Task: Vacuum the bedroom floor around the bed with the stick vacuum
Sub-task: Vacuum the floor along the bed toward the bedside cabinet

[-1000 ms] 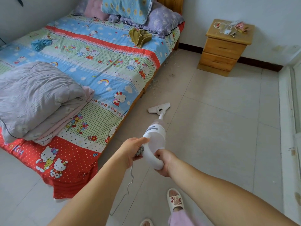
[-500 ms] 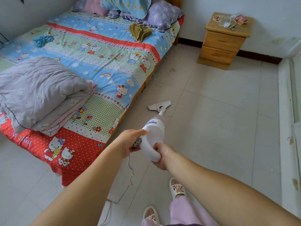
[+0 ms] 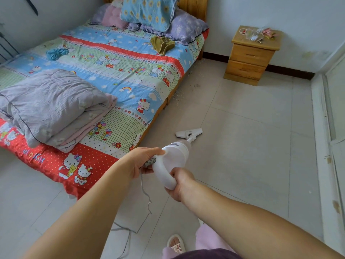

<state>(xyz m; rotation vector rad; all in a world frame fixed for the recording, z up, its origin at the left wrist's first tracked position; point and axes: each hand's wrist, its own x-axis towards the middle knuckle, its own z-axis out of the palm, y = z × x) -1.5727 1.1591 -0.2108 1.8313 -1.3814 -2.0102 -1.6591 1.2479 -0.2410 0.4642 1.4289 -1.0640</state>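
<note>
The bed (image 3: 104, 71) fills the left of the scene, its cartoon-print sheet hanging to the tiled floor (image 3: 242, 146), with a folded quilt (image 3: 50, 103) at its near end. A wooden nightstand (image 3: 252, 55) stands against the far wall, right of the bed. Pale debris (image 3: 182, 91) lies on the floor just beside the bed's right edge, toward the far end. The stick vacuum (image 3: 173, 156) points away from the person, its floor head (image 3: 189, 132) flat on the tiles near the bed's side, short of the debris. The right hand (image 3: 180, 184) has its fingers curled round the loop handle; the left hand (image 3: 144, 160) grips the body's near-left side. A cord (image 3: 146, 195) trails down to the floor. The step in hand looks like sweeping along the bed's right side; next, the head likely needs pushing farther, to the debris.
</note>
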